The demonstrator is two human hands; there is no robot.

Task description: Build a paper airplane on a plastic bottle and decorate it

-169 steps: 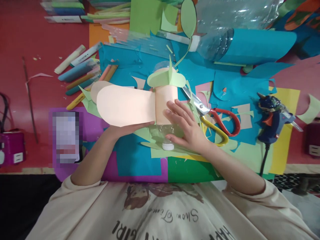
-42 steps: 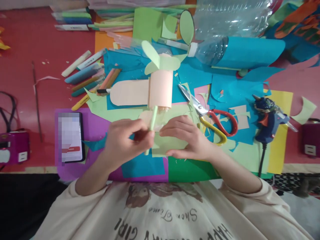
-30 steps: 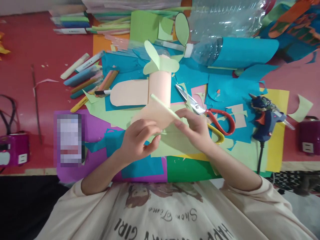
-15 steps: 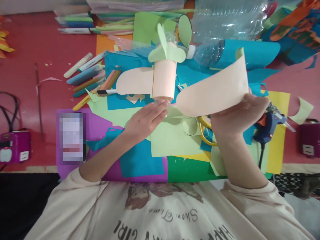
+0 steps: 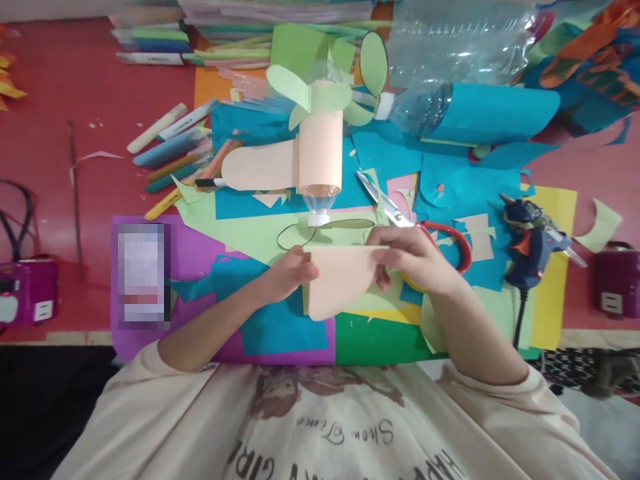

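My left hand (image 5: 285, 275) and my right hand (image 5: 413, 259) hold a peach paper piece (image 5: 343, 283) between them, near the table's front. It has a straight top edge and a curved lower edge. Left thumb and fingers pinch its left corner; the right ones pinch its upper right side. Just beyond it lies a plastic bottle (image 5: 319, 203) wrapped in a peach paper band (image 5: 321, 153), with pale green paper leaf shapes (image 5: 327, 98) around its far part. A rounded peach strip (image 5: 261, 165) extends left from the band. Green black-outlined leaf cutouts (image 5: 297, 235) lie by the bottle's neck.
Scissors (image 5: 387, 200) with red and yellow handles lie by my right hand. A blue glue gun (image 5: 535, 250) stands farther right. Markers (image 5: 170, 150) and a phone (image 5: 143, 273) are at left. Another bottle (image 5: 417, 108) with blue paper lies behind, among coloured paper scraps.
My left hand has left the bottle and now grips the peach paper with my right, which came inward and nearer. The bottle has shifted slightly and turned, its leaves now differently placed.
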